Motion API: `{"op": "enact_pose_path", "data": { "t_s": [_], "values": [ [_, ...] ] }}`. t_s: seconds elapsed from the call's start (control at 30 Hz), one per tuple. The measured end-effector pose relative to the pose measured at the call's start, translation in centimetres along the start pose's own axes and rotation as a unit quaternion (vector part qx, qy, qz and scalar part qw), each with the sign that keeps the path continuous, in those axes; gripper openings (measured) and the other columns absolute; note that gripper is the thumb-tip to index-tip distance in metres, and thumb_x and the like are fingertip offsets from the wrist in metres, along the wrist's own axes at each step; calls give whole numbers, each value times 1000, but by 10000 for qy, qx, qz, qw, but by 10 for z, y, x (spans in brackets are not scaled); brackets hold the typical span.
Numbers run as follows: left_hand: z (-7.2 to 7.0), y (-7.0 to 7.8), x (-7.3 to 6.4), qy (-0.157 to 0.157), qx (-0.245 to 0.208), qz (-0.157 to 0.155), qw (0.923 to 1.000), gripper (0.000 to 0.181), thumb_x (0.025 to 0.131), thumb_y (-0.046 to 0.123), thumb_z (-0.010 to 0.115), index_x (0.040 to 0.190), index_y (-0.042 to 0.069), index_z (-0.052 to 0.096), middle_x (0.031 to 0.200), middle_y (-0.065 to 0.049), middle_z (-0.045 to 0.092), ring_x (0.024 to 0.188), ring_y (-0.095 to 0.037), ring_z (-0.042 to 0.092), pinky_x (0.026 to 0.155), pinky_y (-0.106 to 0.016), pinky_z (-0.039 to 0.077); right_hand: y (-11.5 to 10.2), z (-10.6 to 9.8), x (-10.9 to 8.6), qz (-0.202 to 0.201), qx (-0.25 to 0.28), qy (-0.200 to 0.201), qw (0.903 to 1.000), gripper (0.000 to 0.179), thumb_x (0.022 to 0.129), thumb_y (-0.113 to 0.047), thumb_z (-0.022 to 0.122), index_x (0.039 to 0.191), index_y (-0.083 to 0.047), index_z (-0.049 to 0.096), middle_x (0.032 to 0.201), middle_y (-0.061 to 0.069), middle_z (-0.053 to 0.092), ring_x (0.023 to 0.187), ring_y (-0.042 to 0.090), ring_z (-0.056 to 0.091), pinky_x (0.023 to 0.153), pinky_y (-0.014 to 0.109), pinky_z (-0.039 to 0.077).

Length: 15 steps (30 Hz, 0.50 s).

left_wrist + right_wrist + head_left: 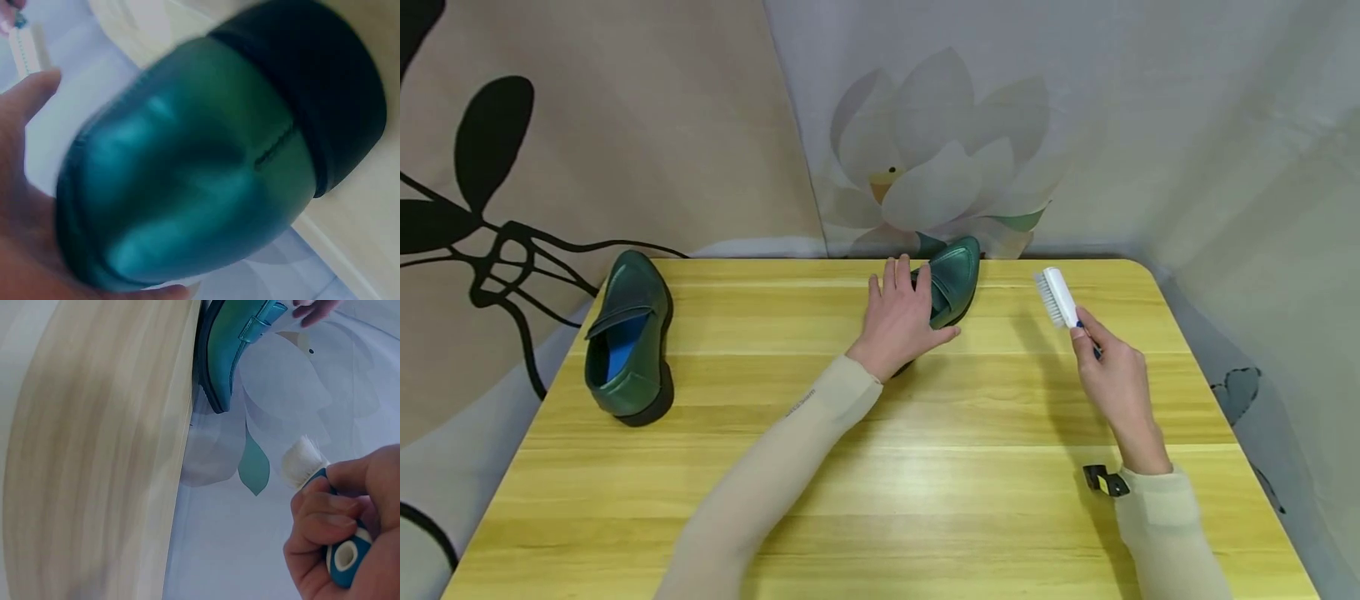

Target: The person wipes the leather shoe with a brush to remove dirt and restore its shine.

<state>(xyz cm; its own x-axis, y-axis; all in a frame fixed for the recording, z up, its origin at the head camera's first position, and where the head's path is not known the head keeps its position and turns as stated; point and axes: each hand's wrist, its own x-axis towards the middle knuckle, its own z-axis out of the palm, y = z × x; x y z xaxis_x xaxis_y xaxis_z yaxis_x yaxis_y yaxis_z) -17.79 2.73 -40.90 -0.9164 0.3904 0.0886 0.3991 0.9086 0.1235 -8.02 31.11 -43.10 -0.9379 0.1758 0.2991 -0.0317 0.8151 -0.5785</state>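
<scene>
Yellow wood-grain tabletop (1000, 517): left hand (895, 315) spreads over green leathery loafer (957, 275) at far edge, right hand (1116, 379) pinches blue-and-white plastic brush (1060, 297) well apart — we judge this positioning, next calling for brush against loafer.

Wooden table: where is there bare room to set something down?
The table is bare between the left-edge shoe and the left sleeve, and between that sleeve and the right sleeve. A smaller patch shows between the middle shoe and the brush. Crowded: around the middle shoe and left hand.
</scene>
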Motion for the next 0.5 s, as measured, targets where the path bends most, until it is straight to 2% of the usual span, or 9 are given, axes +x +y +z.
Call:
{"op": "enact_pose_path", "data": {
  "t_s": [0.13,0.23,0.33,0.4,0.5],
  "values": [
    [7,-1,8,-340,539,-284,9976,110,83,76,68,161,5,34,161,-31,31,148,-50,31,114,-63,34,-1,2,-1,-28,12,19,10000,43,110,-26,52,146,-3,58,63,10,53,46,16,36,41,27,29],
    [10,-2,11,-483,649,-414,9959,109,84,73,69,161,6,33,159,-32,35,144,-51,37,112,-62,38,-1,3,-1,-40,29,41,10000,43,110,-25,52,145,-2,58,64,11,53,46,16,36,41,27,29],
    [11,-2,12,-570,485,-502,9959,105,86,68,71,161,6,32,151,-33,44,131,-49,52,103,-56,49,-2,4,0,-61,39,50,10000,43,110,-25,52,145,-2,59,64,10,53,46,16,36,41,27,29],
    [10,-1,12,-613,273,-548,9962,102,87,65,72,160,5,33,143,-31,53,117,-46,63,91,-51,56,-3,5,0,-74,47,24,10000,43,110,-25,52,145,-3,59,64,10,52,45,15,35,40,27,29],
    [9,-1,13,-708,-10,-568,9959,96,89,60,73,157,4,36,130,-27,60,96,-39,69,76,-45,60,-3,6,0,-126,48,-47,9999,42,110,-25,53,145,-3,59,63,9,52,44,13,34,39,26,29]
  ]
}}
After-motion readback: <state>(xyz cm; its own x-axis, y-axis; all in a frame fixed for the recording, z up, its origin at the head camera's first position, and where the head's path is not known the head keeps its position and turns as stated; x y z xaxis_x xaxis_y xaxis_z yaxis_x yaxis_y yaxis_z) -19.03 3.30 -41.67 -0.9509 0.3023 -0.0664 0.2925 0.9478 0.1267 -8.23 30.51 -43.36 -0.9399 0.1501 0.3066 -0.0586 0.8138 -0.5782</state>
